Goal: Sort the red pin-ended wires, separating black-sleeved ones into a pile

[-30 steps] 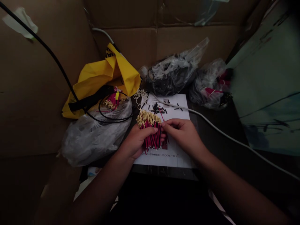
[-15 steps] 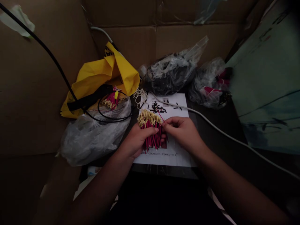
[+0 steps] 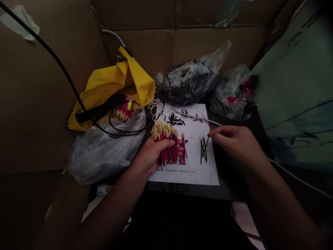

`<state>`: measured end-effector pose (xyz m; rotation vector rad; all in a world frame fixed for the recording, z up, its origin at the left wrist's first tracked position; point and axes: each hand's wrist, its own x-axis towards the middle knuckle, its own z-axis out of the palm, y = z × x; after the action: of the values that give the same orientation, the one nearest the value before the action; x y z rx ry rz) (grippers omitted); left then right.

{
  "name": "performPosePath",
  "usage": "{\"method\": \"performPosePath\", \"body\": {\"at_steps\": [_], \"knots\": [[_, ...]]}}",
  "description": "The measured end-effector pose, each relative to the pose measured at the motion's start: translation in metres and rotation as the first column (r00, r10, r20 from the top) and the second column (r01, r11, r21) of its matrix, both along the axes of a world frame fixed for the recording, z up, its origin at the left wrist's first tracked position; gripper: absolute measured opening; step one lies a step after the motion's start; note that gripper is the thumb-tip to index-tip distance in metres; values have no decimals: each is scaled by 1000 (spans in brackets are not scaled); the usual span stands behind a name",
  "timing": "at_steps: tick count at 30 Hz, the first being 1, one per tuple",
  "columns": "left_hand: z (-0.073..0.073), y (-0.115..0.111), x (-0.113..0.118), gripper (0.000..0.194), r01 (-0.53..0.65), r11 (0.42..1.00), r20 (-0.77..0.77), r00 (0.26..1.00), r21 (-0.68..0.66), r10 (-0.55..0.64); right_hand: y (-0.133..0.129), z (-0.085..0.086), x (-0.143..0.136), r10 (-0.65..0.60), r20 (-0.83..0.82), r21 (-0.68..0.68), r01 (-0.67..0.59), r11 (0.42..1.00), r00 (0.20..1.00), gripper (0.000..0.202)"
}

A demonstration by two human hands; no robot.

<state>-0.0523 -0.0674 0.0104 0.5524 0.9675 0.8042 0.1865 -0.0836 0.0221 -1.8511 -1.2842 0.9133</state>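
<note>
My left hand [image 3: 152, 154] is wrapped round a thick bundle of red wires [image 3: 168, 151] with gold-coloured terminals at the upper ends. My right hand [image 3: 234, 144], held over the right edge of the printed sheet [image 3: 194, 177], pinches a thin red wire [image 3: 205, 119] that points up and left. Just beneath those fingertips is a small group of black wires [image 3: 203, 151] on the paper. One black wire reaches the fingertips; whether it is gripped I cannot tell. A few loose red wires [image 3: 183, 144] lie beside the left fingers. Short black tubes [image 3: 173, 119] are scattered higher on the sheet.
Behind the sheet are a clear bag of black parts [image 3: 187, 83] and another bag with red wires [image 3: 231, 97]. A yellow bag [image 3: 104, 81] and a crumpled plastic bag [image 3: 104, 152] are at left. A grey cable [image 3: 291, 171] crosses the table. Cardboard walls [image 3: 140, 45] surround it.
My right hand has moved right, away from the bundle, carrying the red wire to above the black wires. That uncovers the black wires and loose red wires. My left hand has barely moved.
</note>
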Motion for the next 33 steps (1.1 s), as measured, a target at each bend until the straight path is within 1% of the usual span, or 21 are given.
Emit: {"method": "performPosePath", "body": {"at_steps": [3,5,6,8,10,11,13,15,16,19,21,22,23,25,26,28,30,31,33], "knots": [[0,0,0,21,-6,1000,-4,1000,-4,6,-2,-4,9,83,185,-97,-66,993,979,29],[0,0,0,21,-11,1000,-8,1000,-2,11,-1,-8,9,152,292,-131,-118,984,944,33],[-1,0,-1,21,-13,1000,-9,1000,0,13,0,-8,8,175,347,-133,-136,982,921,34],[-2,0,-2,22,-13,1000,-7,1000,1,13,0,-8,6,179,431,-100,-150,984,884,33],[-3,0,-3,22,-6,1000,-1,1000,-3,6,-1,-4,2,173,459,-47,-170,984,872,32],[-3,0,-3,22,-5,1000,2,1000,-4,5,-3,-1,-2,191,458,-28,-201,979,868,32],[-2,0,-2,22,-17,1000,2,1000,-1,17,-7,2,-13,281,458,-26,-303,953,843,33],[-1,0,-1,22,-42,999,-5,999,4,42,-13,3,-29,388,491,-74,-407,911,780,35],[0,0,-1,23,-51,999,-7,999,4,51,-15,3,-38,421,524,-107,-433,895,741,35],[1,1,0,22,-53,999,-3,999,1,53,-21,0,-59,442,632,-162,-449,879,637,36],[0,1,-1,21,-47,999,-2,999,4,47,-22,2,-65,431,661,-158,-449,880,614,36],[-1,1,-1,21,-40,999,-1,999,5,40,-21,3,-67,415,660,-136,-444,886,626,34],[-1,1,-2,22,-30,1000,-1,1000,5,30,-20,6,-67,391,647,-100,-435,895,654,31],[-3,1,-2,22,-17,1000,-3,1000,8,17,-15,10,-68,349,572,-13,-417,909,742,25],[-4,1,-2,22,-15,1000,-5,1000,8,15,-12,12,-68,349,498,21,-414,910,794,22],[-4,1,-2,22,-23,1000,-13,1000,10,23,-6,12,-69,382,286,52,-412,910,879,22],[-4,0,-1,24,-39,999,-12,999,17,39,-1,10,-72,401,79,46,-405,913,913,25],[-3,0,-1,25,-45,999,-9,999,24,45,0,7,-73,396,8,36,-396,918,918,26],[-3,0,-1,27,-51,998,1,999,41,51,3,2,-74,379,-81,18,-379,925,922,29]]}}
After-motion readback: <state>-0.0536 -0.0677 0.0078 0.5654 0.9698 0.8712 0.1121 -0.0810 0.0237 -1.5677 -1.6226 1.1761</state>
